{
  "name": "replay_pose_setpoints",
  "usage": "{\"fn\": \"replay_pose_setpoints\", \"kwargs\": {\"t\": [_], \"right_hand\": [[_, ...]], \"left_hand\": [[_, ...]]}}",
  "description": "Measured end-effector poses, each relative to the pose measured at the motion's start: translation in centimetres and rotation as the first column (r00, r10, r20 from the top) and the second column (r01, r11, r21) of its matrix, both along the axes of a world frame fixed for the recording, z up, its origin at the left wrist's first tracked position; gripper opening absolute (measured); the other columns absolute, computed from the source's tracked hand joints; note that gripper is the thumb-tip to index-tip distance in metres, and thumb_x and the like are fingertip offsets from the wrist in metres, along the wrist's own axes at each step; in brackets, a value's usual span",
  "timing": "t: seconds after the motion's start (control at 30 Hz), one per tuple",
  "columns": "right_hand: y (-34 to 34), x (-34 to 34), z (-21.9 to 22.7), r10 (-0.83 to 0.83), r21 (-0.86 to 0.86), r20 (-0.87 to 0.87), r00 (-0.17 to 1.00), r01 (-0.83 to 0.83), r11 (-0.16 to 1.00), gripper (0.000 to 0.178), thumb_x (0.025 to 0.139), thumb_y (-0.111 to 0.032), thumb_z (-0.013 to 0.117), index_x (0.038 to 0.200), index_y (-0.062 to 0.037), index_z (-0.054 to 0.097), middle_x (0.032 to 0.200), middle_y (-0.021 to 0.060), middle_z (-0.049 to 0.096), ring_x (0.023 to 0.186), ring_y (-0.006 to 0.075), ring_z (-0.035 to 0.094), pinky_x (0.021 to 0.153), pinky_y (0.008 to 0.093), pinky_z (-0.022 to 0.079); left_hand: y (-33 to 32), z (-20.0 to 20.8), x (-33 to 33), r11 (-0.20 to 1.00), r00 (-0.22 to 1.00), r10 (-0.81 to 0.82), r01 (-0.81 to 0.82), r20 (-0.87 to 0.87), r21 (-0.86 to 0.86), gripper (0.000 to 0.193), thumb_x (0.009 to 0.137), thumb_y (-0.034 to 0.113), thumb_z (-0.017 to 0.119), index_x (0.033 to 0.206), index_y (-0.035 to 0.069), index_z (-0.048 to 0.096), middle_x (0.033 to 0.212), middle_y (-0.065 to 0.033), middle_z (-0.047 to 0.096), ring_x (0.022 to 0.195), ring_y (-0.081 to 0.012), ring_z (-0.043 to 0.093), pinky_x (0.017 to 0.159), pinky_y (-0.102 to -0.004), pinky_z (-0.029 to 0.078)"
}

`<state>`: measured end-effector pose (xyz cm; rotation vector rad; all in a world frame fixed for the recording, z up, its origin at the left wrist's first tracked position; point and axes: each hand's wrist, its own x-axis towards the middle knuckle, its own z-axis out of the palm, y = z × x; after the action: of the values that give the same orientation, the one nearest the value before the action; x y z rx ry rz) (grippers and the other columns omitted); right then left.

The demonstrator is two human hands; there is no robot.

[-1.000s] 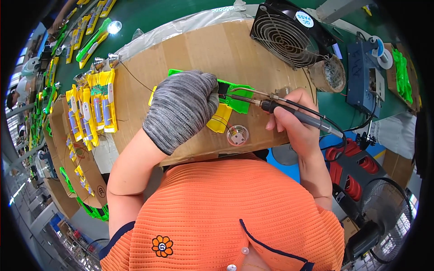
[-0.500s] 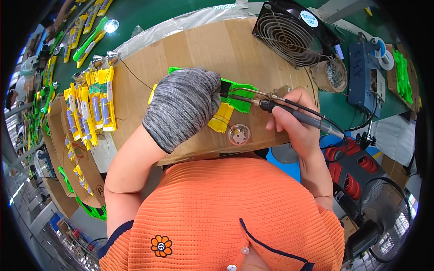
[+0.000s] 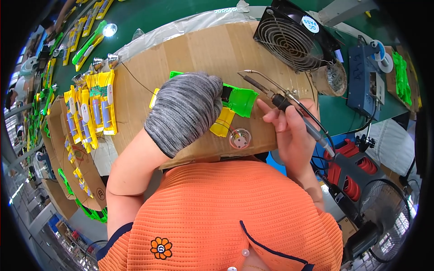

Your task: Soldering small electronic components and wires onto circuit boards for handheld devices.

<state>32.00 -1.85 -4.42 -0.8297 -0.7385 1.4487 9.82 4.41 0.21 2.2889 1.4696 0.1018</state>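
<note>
My left hand (image 3: 184, 110), in a grey striped knit glove, is closed round a green plastic housing (image 3: 244, 102). The housing's open end, with a black part inside, sticks out to the right of the glove. Below it lies a yellow plastic casing (image 3: 223, 123), and thin wires lead from there to a round lamp piece (image 3: 240, 139) on the cardboard. My bare right hand (image 3: 294, 133) grips a soldering iron (image 3: 281, 103) with a thin metal feed tube alongside. The iron's tip is up and left, apart from the housing. My left fingertips are hidden.
Brown cardboard (image 3: 199, 49) covers the work surface. Several yellow casings (image 3: 101, 104) with blue cells stand at the left. A black fan (image 3: 294, 38) sits at the far right, beside a round tin (image 3: 330, 77) and a blue soldering station (image 3: 361, 81).
My right hand has drawn the soldering iron back from the green housing, its tip now raised above it. The left hand keeps its hold, nearly in the same place.
</note>
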Motion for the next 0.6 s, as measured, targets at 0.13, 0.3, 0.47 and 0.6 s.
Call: {"fn": "replay_pose_setpoints", "kwargs": {"t": [0.13,0.3,0.47,0.6], "right_hand": [[-0.3,-1.1,0.6,-0.055,-0.104,-0.035,0.998,0.052,0.993,0.012,0.098,-0.004,0.053,0.102,-0.0020,0.042,0.075,0.0070,0.054,0.078,0.0223,0.066,0.084,0.0377,0.052],[1.8,-2.9,-0.1,0.067,-0.012,-0.065,0.996,-0.068,0.998,0.012,0.098,-0.003,0.054,0.103,-0.0010,0.044,0.075,0.0072,0.055,0.082,0.0245,0.068,0.078,0.0342,0.053],[3.3,-4.2,-0.3,0.121,-0.009,-0.054,0.991,-0.122,0.993,0.011,0.097,-0.002,0.055,0.103,-0.0024,0.045,0.073,0.0067,0.055,0.078,0.0244,0.068,0.081,0.0372,0.054],[2.7,-3.5,0.1,0.091,-0.019,0.033,0.995,-0.091,0.996,0.008,0.099,-0.010,0.052,0.102,-0.0061,0.046,0.067,0.0029,0.049,0.076,0.0221,0.065,0.110,0.0583,0.038]], "left_hand": [[-0.2,-0.2,-0.1,1.000,1.000,0.010,-0.010,0.010,0.003,0.011,0.084,0.015,0.066,0.087,0.006,0.067,0.079,-0.0155,0.066,0.076,-0.0347,0.065,0.071,-0.0426,0.053],[-1.2,0.1,-1.6,0.989,0.991,0.136,-0.135,-0.009,0.057,0.010,0.084,0.016,0.066,0.087,0.006,0.067,0.080,-0.0161,0.066,0.077,-0.0354,0.065,0.073,-0.0444,0.052],[-1.4,-0.3,-3.4,0.975,0.977,0.213,-0.214,0.028,0.051,0.010,0.084,0.015,0.067,0.088,0.005,0.068,0.081,-0.0160,0.067,0.078,-0.0343,0.066,0.073,-0.0433,0.052],[-2.3,0.1,-3.8,0.962,0.968,0.201,-0.224,0.150,0.154,0.011,0.084,0.015,0.070,0.088,0.005,0.069,0.082,-0.0143,0.067,0.080,-0.0333,0.065,0.074,-0.0415,0.052]]}}
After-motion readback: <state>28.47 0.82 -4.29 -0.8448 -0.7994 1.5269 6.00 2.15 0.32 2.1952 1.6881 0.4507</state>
